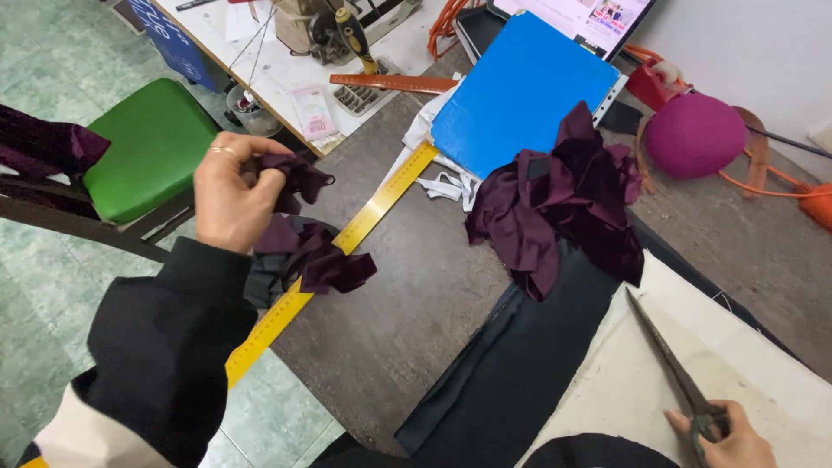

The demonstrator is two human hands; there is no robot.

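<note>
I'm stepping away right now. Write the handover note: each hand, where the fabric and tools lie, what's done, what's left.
Left hand: closed on a bunch of dark purple velvet scraps, held over the yellow ruler at the table's left edge.
Right hand: grip on the scissors, blades closed, resting on the cream fabric.
A larger purple velvet pile sits mid-table, on the black fabric.
Done: some scraps gathered.
Left: the larger pile remains on the table.

We see through one head-worn camera only, looking steeply down from close above the dark grey-brown wooden desk (407,303); it faces forward across the desk, with both forearms entering from the bottom edge.
</note>
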